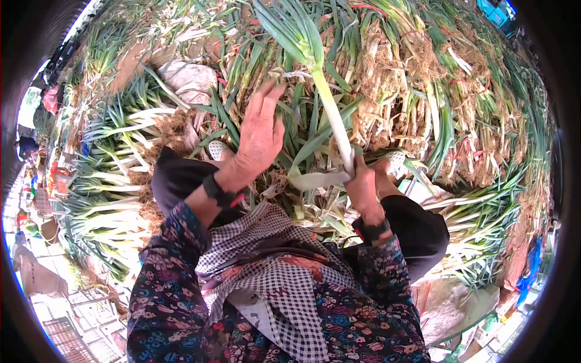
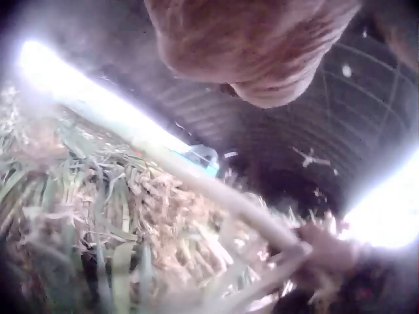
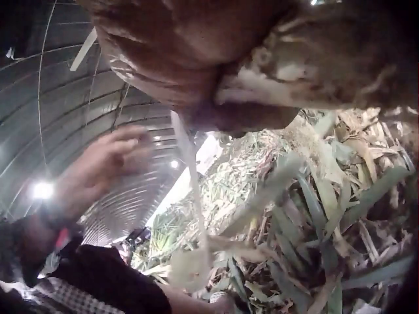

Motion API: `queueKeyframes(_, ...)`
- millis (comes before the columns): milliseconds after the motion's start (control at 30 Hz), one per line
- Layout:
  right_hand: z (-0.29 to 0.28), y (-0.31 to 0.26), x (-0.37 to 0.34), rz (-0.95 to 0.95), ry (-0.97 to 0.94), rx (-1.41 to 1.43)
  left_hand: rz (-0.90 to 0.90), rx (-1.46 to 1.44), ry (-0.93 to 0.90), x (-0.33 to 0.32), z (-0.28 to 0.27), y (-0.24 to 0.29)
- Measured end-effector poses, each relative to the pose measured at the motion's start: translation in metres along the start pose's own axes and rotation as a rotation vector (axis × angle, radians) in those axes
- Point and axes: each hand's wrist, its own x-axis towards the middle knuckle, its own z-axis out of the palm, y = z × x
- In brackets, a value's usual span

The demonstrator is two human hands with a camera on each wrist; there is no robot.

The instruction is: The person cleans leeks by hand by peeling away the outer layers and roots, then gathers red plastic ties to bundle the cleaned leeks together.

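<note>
A long leek [image 1: 331, 112] slants up and away from me, its green leaves fanned out at the far end. My right hand [image 1: 363, 189] grips it near the bottom of the white shank. From there a loose pale strip of leaf [image 1: 318, 180] peels off and bends to the left. My left hand [image 1: 257, 133] is raised beside the leek, apart from it, fingers extended and holding nothing. In the right wrist view the left hand [image 3: 108, 163] appears blurred, while the right hand [image 3: 177, 52] fills the top.
Cleaned leeks [image 1: 115, 199] lie in a row on the left, with more leeks [image 1: 484, 224] at right. Untrimmed bundles with dry roots [image 1: 387, 85] are heaped ahead. Leaf scraps [image 1: 321, 209] litter the ground between my feet. A checkered cloth [image 1: 278, 302] covers my lap.
</note>
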Motion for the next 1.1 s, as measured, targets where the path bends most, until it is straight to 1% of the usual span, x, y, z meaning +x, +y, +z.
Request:
queueKeyframes(33,-0.008,-0.012,-0.012,-0.005,0.000,-0.004,0.000,0.000,0.006,0.008,0.006,-0.004)
queueKeyframes(100,-0.020,-0.032,-0.042,-0.006,-0.113,0.022,0.594,0.150,-0.390,0.023,0.020,-0.015)
queueKeyframes(167,-0.032,-0.055,-0.071,-0.086,-0.116,0.057,0.586,0.330,-0.333,0.048,0.042,-0.069)
queueKeyframes(200,-0.036,-0.056,-0.080,-0.073,-0.136,0.098,0.576,0.331,-0.329,0.057,0.044,-0.094)
queueKeyframes(267,-0.037,-0.062,-0.084,-0.068,-0.118,0.073,0.042,0.224,0.000,0.081,0.039,-0.149)
queueKeyframes(300,-0.039,-0.064,-0.086,-0.063,-0.116,0.048,-0.237,0.168,0.163,0.084,0.033,-0.168)
queueKeyframes(333,-0.031,-0.052,-0.085,-0.076,-0.152,0.070,-0.507,0.108,0.326,0.088,0.030,-0.174)
queueKeyframes(367,-0.023,-0.052,-0.079,-0.079,-0.162,0.126,-0.742,-0.502,0.123,0.078,0.026,-0.127)
queueKeyframes(400,-0.016,-0.053,-0.076,-0.078,-0.135,0.088,-0.757,-1.046,-0.065,0.060,0.027,-0.088)
queueKeyframes(433,-0.011,-0.053,-0.073,-0.076,-0.114,0.048,-0.918,-1.519,-0.187,0.039,0.057,-0.090)
queueKeyframes(467,-0.006,-0.050,-0.069,-0.024,-0.157,-0.018,-1.020,-1.778,-0.254,0.026,0.062,-0.043)
queueKeyframes(500,-0.001,-0.042,-0.068,0.048,-0.197,0.023,-0.973,-1.779,-0.490,0.010,0.045,-0.014)
queueKeyframes(567,-0.004,-0.033,-0.078,-0.031,-0.245,-0.085,-0.989,-1.818,0.022,0.037,0.034,-0.021)
queueKeyframes(600,-0.009,-0.039,-0.085,-0.082,-0.263,-0.065,-0.747,-1.785,-0.039,0.052,0.023,-0.053)
queueKeyframes(633,-0.015,-0.045,-0.087,-0.144,-0.276,-0.044,-0.702,-1.702,0.005,0.071,0.003,-0.063)
queueKeyframes(667,-0.012,-0.043,-0.091,-0.191,-0.245,-0.006,-0.647,-1.768,0.061,0.082,-0.008,-0.058)
queueKeyframes(700,-0.015,-0.049,-0.088,-0.195,-0.247,-0.005,-0.589,-1.830,0.113,0.091,-0.019,-0.053)
queueKeyframes(733,-0.019,-0.059,-0.081,-0.206,-0.316,0.108,-0.584,-1.824,0.113,0.094,-0.026,-0.037)
queueKeyframes(767,-0.019,-0.065,-0.074,-0.220,-0.385,0.222,-0.514,-1.807,0.108,0.091,-0.030,-0.013)
queueKeyframes(800,-0.012,-0.065,-0.070,-0.236,-0.413,0.398,-0.443,-1.788,0.104,0.089,-0.034,-0.001)
queueKeyframes(833,-0.013,-0.065,-0.067,-0.245,-0.416,0.401,-0.437,-1.780,0.108,0.086,-0.036,-0.004)
queueKeyframes(900,-0.018,-0.064,-0.063,0.286,-0.827,1.179,-0.251,-2.201,-0.119,0.075,-0.035,-0.016)
queueKeyframes(933,-0.009,-0.066,-0.073,0.409,-0.731,1.483,-0.255,-2.223,-0.120,0.077,-0.035,-0.016)
queueKeyframes(967,-0.008,-0.067,-0.071,0.445,-0.767,1.551,-0.241,-2.226,-0.109,0.078,-0.038,-0.016)
queueKeyframes(1033,-0.008,-0.073,-0.061,0.471,-0.753,1.319,-0.452,-1.948,0.105,0.078,-0.044,-0.017)
queueKeyframes(1067,-0.005,-0.070,-0.050,0.359,-0.804,1.140,-0.445,-1.953,0.112,0.078,-0.045,-0.019)
queueKeyframes(1100,-0.001,-0.075,-0.044,0.250,-0.744,0.973,-0.487,-1.887,0.121,0.079,-0.046,-0.023)
